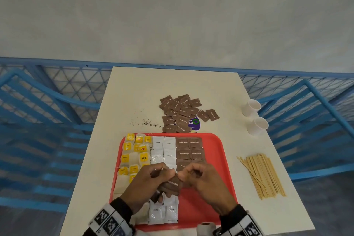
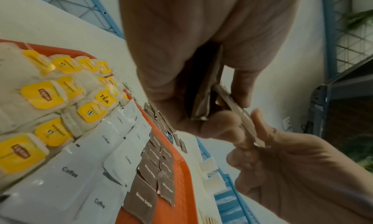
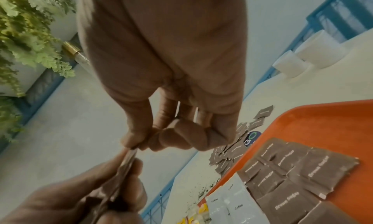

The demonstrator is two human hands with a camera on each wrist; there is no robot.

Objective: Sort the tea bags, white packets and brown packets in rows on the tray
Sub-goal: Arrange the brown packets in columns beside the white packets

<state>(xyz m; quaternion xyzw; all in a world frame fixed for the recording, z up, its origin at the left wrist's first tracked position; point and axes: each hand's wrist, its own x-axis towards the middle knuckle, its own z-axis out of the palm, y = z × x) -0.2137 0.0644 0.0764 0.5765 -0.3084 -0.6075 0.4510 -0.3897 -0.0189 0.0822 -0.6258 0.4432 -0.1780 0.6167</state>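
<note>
A red tray (image 1: 216, 159) holds tea bags (image 1: 134, 151) with yellow tags on the left, white coffee packets (image 1: 163, 149) in the middle and brown sugar packets (image 1: 189, 149) on the right. Above the tray's middle, my left hand (image 1: 164, 173) grips a small stack of brown packets (image 2: 203, 90). My right hand (image 1: 186, 175) pinches the top edge of one brown packet (image 2: 240, 115) from that stack, between thumb and forefinger (image 3: 161, 136). More white packets (image 1: 162, 212) lie below the hands. A loose pile of brown packets (image 1: 182, 113) sits on the table behind the tray.
Two white paper cups (image 1: 252, 117) stand at the table's right edge, with a bundle of wooden stirrers (image 1: 262, 174) nearer. Spilled tea grains (image 1: 147, 122) and a purple sticker (image 1: 194, 122) lie behind the tray. Blue railings surround the table.
</note>
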